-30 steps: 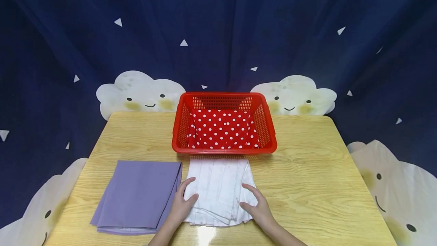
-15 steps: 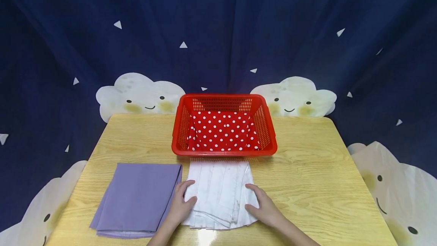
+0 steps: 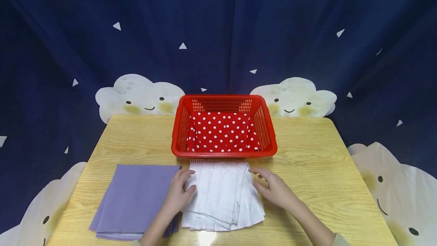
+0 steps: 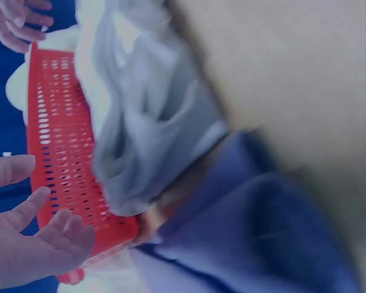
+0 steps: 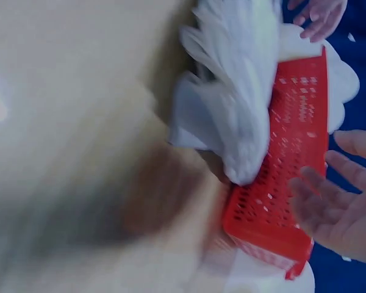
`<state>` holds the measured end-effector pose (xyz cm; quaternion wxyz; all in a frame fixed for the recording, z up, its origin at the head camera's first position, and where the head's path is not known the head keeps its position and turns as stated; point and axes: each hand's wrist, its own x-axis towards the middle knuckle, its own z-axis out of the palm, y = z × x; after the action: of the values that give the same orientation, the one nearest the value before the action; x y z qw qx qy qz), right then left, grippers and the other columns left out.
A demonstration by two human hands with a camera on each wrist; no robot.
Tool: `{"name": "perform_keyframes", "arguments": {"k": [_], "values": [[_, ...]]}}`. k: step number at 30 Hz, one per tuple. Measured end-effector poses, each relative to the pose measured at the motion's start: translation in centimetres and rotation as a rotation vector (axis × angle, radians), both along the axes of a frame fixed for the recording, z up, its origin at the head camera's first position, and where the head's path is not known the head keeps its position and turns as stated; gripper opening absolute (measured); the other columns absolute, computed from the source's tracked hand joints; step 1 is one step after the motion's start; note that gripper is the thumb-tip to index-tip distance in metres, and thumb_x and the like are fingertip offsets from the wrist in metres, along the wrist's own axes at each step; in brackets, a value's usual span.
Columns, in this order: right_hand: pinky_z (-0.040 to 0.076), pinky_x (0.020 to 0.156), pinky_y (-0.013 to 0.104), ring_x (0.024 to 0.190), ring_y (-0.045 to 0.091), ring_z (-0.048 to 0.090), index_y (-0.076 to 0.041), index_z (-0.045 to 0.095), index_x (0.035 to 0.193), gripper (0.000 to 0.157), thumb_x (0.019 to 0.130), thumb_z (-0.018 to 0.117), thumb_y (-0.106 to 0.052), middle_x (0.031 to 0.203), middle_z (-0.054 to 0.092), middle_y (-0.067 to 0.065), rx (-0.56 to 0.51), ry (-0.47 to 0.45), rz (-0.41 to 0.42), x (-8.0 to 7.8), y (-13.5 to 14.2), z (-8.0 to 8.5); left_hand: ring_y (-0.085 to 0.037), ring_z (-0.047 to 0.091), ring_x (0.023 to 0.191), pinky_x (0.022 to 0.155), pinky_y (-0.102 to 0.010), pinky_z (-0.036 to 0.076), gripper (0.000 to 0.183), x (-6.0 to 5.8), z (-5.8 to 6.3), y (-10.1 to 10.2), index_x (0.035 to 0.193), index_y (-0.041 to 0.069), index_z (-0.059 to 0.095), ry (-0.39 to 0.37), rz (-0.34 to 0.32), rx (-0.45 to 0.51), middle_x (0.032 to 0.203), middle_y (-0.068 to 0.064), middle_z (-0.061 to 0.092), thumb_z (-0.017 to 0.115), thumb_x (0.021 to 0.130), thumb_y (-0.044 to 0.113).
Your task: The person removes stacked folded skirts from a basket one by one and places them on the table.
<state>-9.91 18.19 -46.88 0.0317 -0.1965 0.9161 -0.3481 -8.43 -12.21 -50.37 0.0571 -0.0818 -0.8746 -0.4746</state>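
A folded white pleated cloth [image 3: 218,196] lies on the table in front of the red basket. At its left edge is my left hand [image 3: 179,191], fingers loosely bent and holding nothing. My right hand [image 3: 274,189] hovers by the cloth's upper right edge, also with nothing in it. Both wrist views show relaxed, spread fingers, with the left hand [image 4: 36,226] and the right hand [image 5: 344,195] apart from the white cloth [image 5: 232,91]. Left of the white cloth lies a folded purple cloth [image 3: 136,196], partly covered by my left hand and forearm.
The red plastic basket [image 3: 225,154] stands at the back middle of the wooden table [image 3: 314,177]. Inside it is a red cloth with white dots [image 3: 222,132]. Behind the table hangs a dark blue curtain [image 3: 211,18] with clouds and triangles.
Both hands have moved up and away from me, the right one also outward to the right. The white cloth's lower right side has spread out to the right.
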Motion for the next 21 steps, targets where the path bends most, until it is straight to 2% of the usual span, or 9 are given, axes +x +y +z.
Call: {"name": "perform_keyframes", "arguments": {"k": [4,8,13,21], "values": [[0.051,0.073,0.04,0.086,0.022,0.06,-0.003,0.061,0.111,0.031,0.081,0.064,0.001,0.104,0.063,0.009,-0.121,0.212,-0.037,-2.0,0.3,0.7,-0.038,0.046,0.105,0.085,-0.053,0.037,0.035,-1.3,1.0,0.1,0.109,-0.001,0.058,0.088,-0.008,-0.025,0.114,-0.017,0.052,0.063,0.074,-0.005],[0.052,0.071,0.034,0.083,0.019,0.061,-0.002,0.06,0.111,0.033,0.079,0.064,0.004,0.104,0.063,0.01,-0.209,0.329,-0.086,-4.0,0.6,0.9,-0.035,0.046,0.105,0.087,-0.05,0.039,0.035,-2.9,2.1,0.5,0.109,0.0,0.059,0.174,0.007,-0.033,0.113,-0.016,0.054,0.063,0.074,-0.006],[0.051,0.072,0.031,0.087,0.023,0.06,-0.002,0.057,0.117,0.038,0.08,0.061,0.004,0.109,0.06,0.011,-0.244,0.36,-0.14,-6.1,0.7,0.9,-0.034,0.043,0.109,0.088,-0.05,0.038,0.038,-5.3,3.0,1.0,0.111,0.004,0.058,0.206,0.044,-0.039,0.118,-0.015,0.051,0.064,0.075,-0.004],[0.043,0.089,0.043,0.102,0.031,0.053,-0.003,0.05,0.125,0.044,0.082,0.059,0.003,0.115,0.055,0.017,-0.284,0.328,-0.237,-9.5,-0.2,0.6,-0.033,0.037,0.117,0.092,-0.052,0.037,0.043,-9.7,3.2,1.6,0.121,0.004,0.052,0.148,0.07,-0.056,0.126,-0.015,0.045,0.063,0.078,0.002]]}}
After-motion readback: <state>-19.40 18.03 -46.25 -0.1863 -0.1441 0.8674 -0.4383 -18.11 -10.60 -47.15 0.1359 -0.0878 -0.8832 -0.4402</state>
